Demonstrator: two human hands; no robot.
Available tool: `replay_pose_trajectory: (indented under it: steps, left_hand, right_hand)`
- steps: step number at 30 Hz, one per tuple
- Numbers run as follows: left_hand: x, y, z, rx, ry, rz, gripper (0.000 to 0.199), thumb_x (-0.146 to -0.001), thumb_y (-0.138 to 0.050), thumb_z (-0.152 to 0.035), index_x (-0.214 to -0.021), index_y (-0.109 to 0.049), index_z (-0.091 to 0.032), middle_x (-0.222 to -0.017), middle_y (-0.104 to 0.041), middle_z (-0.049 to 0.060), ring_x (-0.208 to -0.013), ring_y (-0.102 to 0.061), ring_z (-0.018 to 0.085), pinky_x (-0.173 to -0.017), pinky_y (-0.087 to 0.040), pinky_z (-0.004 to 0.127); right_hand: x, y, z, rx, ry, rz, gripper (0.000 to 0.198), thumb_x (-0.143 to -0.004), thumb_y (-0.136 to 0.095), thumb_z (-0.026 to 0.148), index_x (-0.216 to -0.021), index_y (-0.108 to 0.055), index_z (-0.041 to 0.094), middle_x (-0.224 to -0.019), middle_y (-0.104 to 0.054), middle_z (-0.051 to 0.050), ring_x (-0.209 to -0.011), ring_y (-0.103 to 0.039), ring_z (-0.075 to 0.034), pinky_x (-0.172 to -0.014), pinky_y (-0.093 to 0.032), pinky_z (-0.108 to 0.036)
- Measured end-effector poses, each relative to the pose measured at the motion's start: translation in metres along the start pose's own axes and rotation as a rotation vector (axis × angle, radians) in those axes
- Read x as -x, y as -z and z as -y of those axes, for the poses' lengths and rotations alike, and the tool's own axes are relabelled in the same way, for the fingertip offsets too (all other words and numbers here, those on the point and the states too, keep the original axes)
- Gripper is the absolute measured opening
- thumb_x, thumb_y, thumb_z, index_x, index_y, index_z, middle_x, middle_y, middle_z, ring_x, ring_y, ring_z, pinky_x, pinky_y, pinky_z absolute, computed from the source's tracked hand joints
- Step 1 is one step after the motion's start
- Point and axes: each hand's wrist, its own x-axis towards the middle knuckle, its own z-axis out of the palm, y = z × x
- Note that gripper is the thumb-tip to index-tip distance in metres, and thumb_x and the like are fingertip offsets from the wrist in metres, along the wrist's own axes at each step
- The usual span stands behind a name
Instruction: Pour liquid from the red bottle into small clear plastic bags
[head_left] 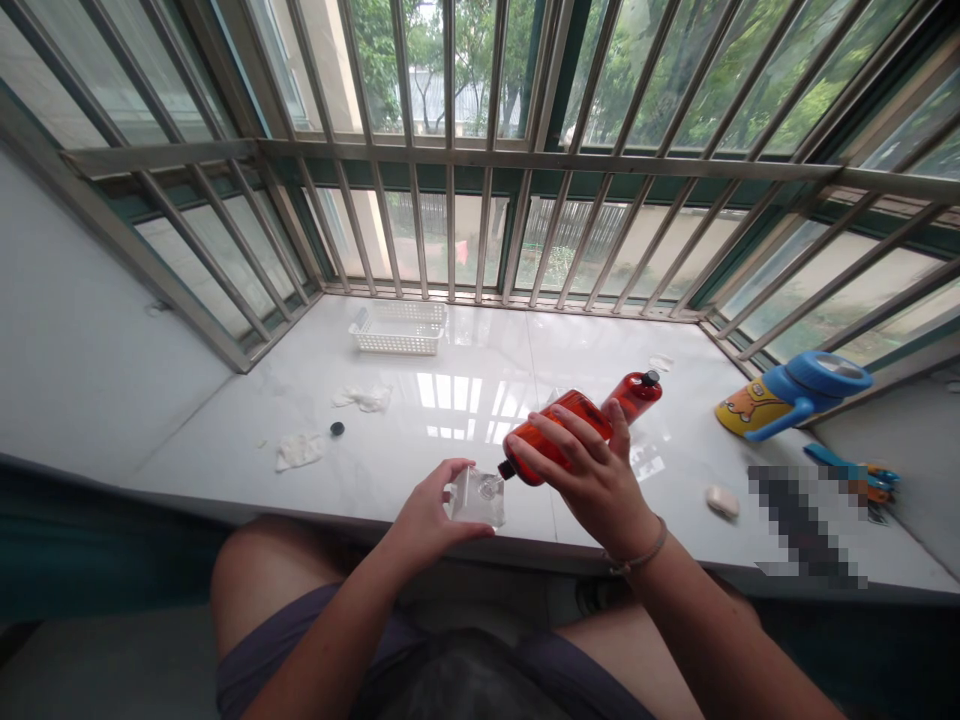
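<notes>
My left hand (442, 510) grips a clear, squarish bottle (478, 500) near the front edge of the white ledge. Its round opening faces right. In my right hand (589, 465) is a red-orange bottle (547, 435), tilted so that its black nozzle (507, 469) points down and left. The nozzle's tip is at or very near the clear bottle's mouth; whether liquid flows, I cannot tell. Behind my right fingers stands a second red bottle (636, 395) with a black top. A small dark cap (337, 429) lies on the ledge to the left.
Crumpled tissues (298, 452) lie at left, near a white plastic basket (401, 330). To the right are a blue and yellow handled cup (791, 395), a pale case (722, 502), a blue strap with keys (855, 470) and a pixelated item. Metal window bars (450, 220) border the ledge's back.
</notes>
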Motion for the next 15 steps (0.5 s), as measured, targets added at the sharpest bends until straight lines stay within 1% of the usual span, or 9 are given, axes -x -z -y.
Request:
replay_pose_trajectory:
  steps: [4,8,15]
  left_hand:
    - [0.0003,0.0001,-0.0011,-0.002,0.004,-0.006,0.086,-0.059,-0.102,-0.033,-0.136,-0.064,-0.026,-0.134,-0.073,0.011,-0.113,-0.073,0.033,-0.100,-0.059,0.046]
    - [0.0001,0.0003,-0.0010,0.000,0.011,0.007,0.086,-0.060,-0.102,-0.032,-0.136,-0.063,-0.026,-0.134,-0.073,0.010,-0.114,-0.073,0.033,-0.100,-0.058,0.045]
    - [-0.0016,-0.0011,0.0064,0.000,-0.027,0.002,0.085,-0.061,-0.102,-0.033,-0.137,-0.063,-0.026,-0.135,-0.073,0.010,-0.119,-0.071,0.033,-0.101,-0.057,0.044]
  right_hand:
    - [-0.0009,-0.0001,-0.0006,0.020,0.032,-0.009,0.044,-0.102,-0.069,0.010,-0.137,-0.070,0.037,-0.140,-0.075,0.000,-0.135,-0.067,-0.025,-0.139,-0.010,-0.065]
    - [-0.0010,-0.0005,-0.0009,0.020,0.038,0.004,0.048,-0.101,-0.069,0.009,-0.139,-0.069,0.038,-0.141,-0.073,0.001,-0.138,-0.065,-0.023,-0.140,-0.009,-0.063]
    - [-0.0004,-0.0018,-0.0017,0.029,0.049,0.025,0.054,-0.099,-0.071,0.009,-0.142,-0.066,0.042,-0.143,-0.073,0.003,-0.141,-0.062,-0.022,-0.139,-0.005,-0.065]
